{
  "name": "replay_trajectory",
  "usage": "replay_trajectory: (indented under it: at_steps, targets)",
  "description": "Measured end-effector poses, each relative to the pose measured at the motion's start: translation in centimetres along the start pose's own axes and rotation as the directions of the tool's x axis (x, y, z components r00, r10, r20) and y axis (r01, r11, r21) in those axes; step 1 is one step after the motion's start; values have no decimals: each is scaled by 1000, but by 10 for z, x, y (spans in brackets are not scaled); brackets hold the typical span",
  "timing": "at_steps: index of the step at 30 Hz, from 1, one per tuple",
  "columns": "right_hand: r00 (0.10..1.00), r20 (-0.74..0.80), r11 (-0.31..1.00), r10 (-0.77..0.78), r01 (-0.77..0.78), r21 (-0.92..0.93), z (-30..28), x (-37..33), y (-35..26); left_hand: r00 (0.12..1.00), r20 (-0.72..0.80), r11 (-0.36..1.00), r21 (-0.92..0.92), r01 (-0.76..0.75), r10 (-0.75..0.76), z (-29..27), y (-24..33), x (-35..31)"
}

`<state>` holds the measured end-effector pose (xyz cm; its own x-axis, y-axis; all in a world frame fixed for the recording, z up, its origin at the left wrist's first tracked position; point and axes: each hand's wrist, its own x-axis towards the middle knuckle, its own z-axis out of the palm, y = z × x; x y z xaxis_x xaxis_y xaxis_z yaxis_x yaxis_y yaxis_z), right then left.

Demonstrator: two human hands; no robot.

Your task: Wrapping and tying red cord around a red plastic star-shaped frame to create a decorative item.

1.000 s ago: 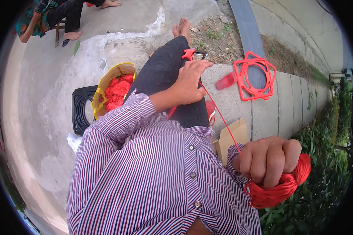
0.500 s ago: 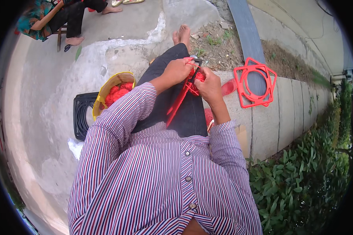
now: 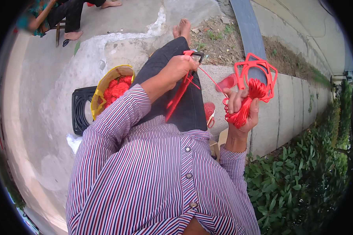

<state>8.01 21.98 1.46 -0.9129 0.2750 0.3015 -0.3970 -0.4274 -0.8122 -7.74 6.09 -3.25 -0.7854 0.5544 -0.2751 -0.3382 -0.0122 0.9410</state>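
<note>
Right hand (image 3: pixel 247 126): now at 3 o'clock in the view — one second ago at 4 o'clock, half a second ago at 1 o'clock, beside the black frame (image 3: pixel 201 58). Red skein (image 3: pixel 245 109): shifted with that hand; now overlaps the red frames (image 3: pixel 271 87) in view. Left hand (image 3: pixel 179 67): fingers now curled — spread one second ago.

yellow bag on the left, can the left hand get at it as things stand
Probably yes: the yellow bag stands open on that side, and nothing seems to block its mouth. The left hand grips the red cord work, though, so it would likely have to let go first.
</note>
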Motion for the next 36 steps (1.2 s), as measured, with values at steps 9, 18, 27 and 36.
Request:
replay_trajectory:
  at_steps: [9,18,27,36]
  targets:
    - [958,150,970,243,-245,-7,-18,-97,-65,945,-19,945,5,328,-328,-3,-36,28]
    - [848,-316,892,425,-332,308,-75,-85,8,948,-161,891,415,-186,273,-3,-42,-19]
    - [653,98,660,751,-748,-74,-12,-25,54,940,269,939,-324,-115,208,21,8,-64]
    - [961,-133,727,242,-270,-631,-49,68,81,455,437,-133,819,-558,776,-32,19,34]
